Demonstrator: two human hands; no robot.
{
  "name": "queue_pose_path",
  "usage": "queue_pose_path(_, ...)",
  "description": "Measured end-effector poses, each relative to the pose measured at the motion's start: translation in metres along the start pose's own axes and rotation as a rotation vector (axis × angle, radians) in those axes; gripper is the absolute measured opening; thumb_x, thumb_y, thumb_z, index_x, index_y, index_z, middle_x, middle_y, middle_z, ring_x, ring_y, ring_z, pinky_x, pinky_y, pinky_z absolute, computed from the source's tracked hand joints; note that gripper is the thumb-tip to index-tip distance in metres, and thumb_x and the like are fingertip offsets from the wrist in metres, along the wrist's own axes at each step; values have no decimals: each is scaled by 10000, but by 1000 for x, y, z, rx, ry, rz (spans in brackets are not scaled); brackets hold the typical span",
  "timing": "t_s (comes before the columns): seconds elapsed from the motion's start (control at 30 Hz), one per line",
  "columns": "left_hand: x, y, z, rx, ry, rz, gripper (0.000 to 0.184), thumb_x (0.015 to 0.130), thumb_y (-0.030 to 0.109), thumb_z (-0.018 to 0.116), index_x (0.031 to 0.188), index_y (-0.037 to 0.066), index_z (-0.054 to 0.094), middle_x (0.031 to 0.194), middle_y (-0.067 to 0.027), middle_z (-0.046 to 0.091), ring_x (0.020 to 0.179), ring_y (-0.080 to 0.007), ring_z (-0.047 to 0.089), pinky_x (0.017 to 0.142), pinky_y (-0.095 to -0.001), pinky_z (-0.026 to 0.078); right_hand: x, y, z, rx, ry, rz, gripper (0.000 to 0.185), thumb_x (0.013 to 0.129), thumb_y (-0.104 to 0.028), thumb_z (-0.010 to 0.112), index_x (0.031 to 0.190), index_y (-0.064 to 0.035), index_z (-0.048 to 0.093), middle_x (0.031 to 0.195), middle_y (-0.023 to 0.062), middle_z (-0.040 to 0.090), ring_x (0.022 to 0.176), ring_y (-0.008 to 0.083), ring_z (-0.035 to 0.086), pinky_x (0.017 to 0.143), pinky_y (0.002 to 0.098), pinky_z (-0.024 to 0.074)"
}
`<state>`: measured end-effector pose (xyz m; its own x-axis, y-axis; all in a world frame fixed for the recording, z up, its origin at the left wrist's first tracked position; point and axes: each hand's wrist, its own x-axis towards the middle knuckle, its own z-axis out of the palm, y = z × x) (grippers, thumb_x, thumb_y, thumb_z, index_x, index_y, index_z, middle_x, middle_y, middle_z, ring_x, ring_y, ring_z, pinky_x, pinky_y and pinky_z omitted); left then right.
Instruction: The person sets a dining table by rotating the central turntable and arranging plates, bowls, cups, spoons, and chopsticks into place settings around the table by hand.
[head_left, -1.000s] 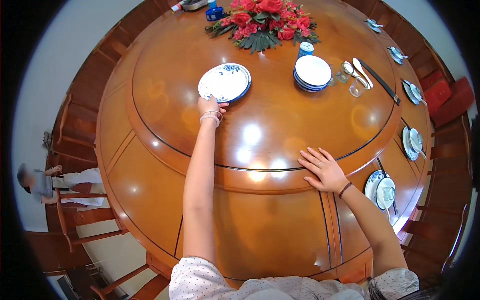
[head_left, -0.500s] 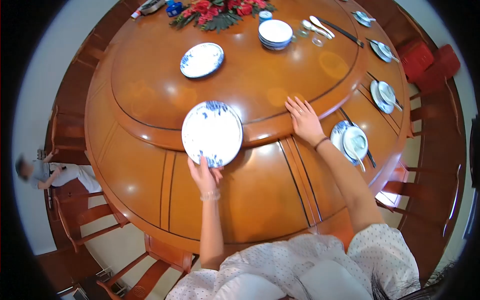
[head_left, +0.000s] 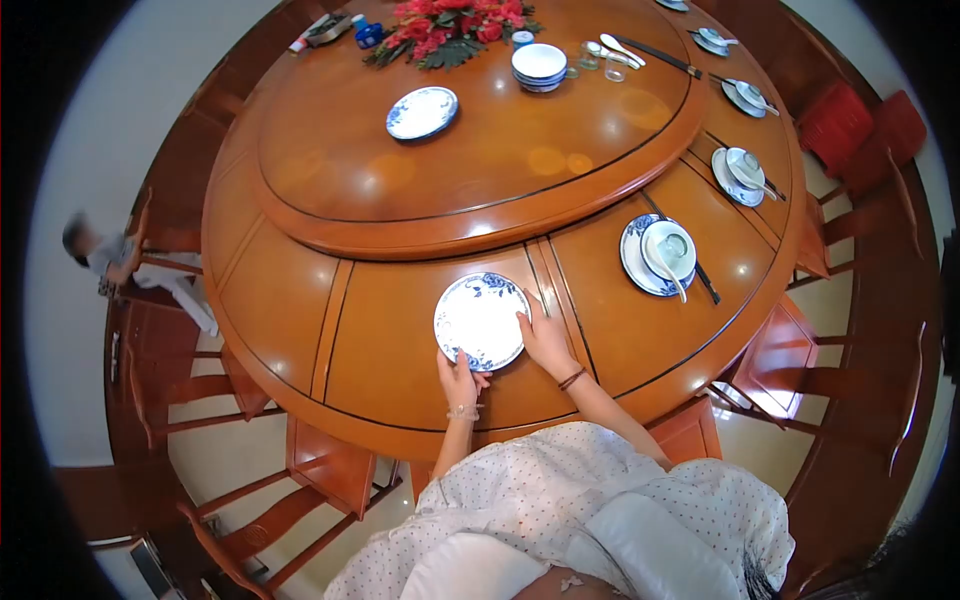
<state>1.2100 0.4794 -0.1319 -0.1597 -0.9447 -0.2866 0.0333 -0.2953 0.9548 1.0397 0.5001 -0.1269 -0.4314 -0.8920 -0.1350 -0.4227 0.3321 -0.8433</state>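
Observation:
A white plate with blue flowers [head_left: 482, 320] is between both my hands, over the outer ring of the wooden table [head_left: 400, 300]. At its lower left edge, my left hand [head_left: 460, 379] grips the rim, thumb on top. On its right side my right hand [head_left: 544, 338] holds the rim too. To the right is a place setting with a bowl [head_left: 668, 250] on a patterned plate, a spoon and dark chopsticks. Another blue-and-white plate [head_left: 422, 112] lies on the raised round centre.
A stack of bowls [head_left: 539, 65], glasses [head_left: 614, 70], white spoons and long chopsticks [head_left: 655, 55] are on the raised centre, near red flowers [head_left: 455, 25]. More settings line the right edge. Chairs [head_left: 330, 465] surround the table. A person [head_left: 150, 262] is at the left.
My left hand has brought the plate from the raised centre to the near outer ring. My right hand has left the raised centre's edge and taken hold of the plate's right side.

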Motion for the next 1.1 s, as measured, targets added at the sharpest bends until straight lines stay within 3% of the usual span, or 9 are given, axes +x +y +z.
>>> queue_pose_path(0.17, 35, -15, -2, -24, 27, -29, 327, 928, 152, 405, 1211, 32, 295, 673, -127, 579, 385, -134, 517, 311, -213, 404, 21, 5, 10, -51, -47, -33, 489, 883, -217, 427, 1298, -18, 259, 942, 296, 564, 708, 419, 579, 616, 489, 464)
queue_pose_path(0.27, 44, -17, -9, 17, 31, -79, 309, 928, 153, 404, 1188, 17, 305, 670, -135, 575, 386, -138, 516, 316, -218, 407, 26, 11, 20, -88, -29, 9, 505, 883, -225, 440, 1306, -20, 256, 703, 268, 583, 664, 418, 574, 584, 479, 444)
queue_pose_path(0.53, 50, -22, -9, 98, -5, -68, 462, 926, 186, 411, 1293, 14, 190, 603, -129, 563, 365, -136, 504, 307, -224, 386, 35, 2, -6, -317, -103, -31, 496, 870, -248, 471, 1275, -5, 320, 647, 242, 575, 566, 391, 572, 519, 460, 452)
queue_pose_path(0.6, 43, 1, -5, 337, 14, -163, 617, 921, 302, 403, 1351, 17, 66, 495, -102, 532, 352, -169, 507, 305, -259, 376, 49, -14, -33, -518, 51, -47, 399, 848, -273, 507, 1160, -26, 480, 804, 204, 608, 656, 313, 607, 533, 405, 479)
queue_pose_path(0.63, 42, 9, -3, 338, 10, -163, 617, 921, 302, 403, 1351, 17, 66, 495, -102, 532, 352, -169, 507, 305, -259, 376, 63, -11, -42, -469, 201, -159, 372, 835, -253, 524, 1134, -33, 502, 846, 181, 604, 735, 297, 597, 571, 388, 480)
queue_pose_path(0.7, 44, 17, -3, 704, 93, -195, 696, 910, 375, 392, 1360, -4, 20, 477, -95, 525, 379, -206, 524, 373, -308, 416, 98, -5, -65, -433, 420, -348, 353, 820, -214, 544, 1125, -38, 517, 933, 147, 583, 870, 285, 556, 678, 379, 463)
queue_pose_path(0.83, 50, 21, -13, 682, 167, 52, 634, 908, 374, 396, 1336, -26, 154, 472, -101, 522, 431, -218, 527, 466, -314, 414, 163, 4, -103, -650, 450, -424, 431, 861, -258, 488, 1233, -45, 446, 1270, 145, 435, 1194, 286, 381, 973, 456, 296)
queue_pose_path(0.97, 63, 41, -3, 403, 176, 245, 398, 918, 222, 444, 1238, -2, 366, 514, -20, 491, 415, -71, 448, 380, -218, 344, 185, 20, -89, -785, 412, -342, 458, 888, -309, 430, 1267, -53, 415, 1355, 122, 351, 1265, 279, 297, 1023, 490, 212)
queue_pose_path(1.1, 93, 63, 18, 416, 103, 377, 272, 913, 194, 462, 1101, 1, 501, 534, -1, 483, 450, -50, 448, 388, -202, 338, 182, 22, -81, -786, 461, -308, 463, 906, -330, 370, 1275, -54, 412, 1357, 115, 353, 1269, 265, 291, 1040, 482, 177)
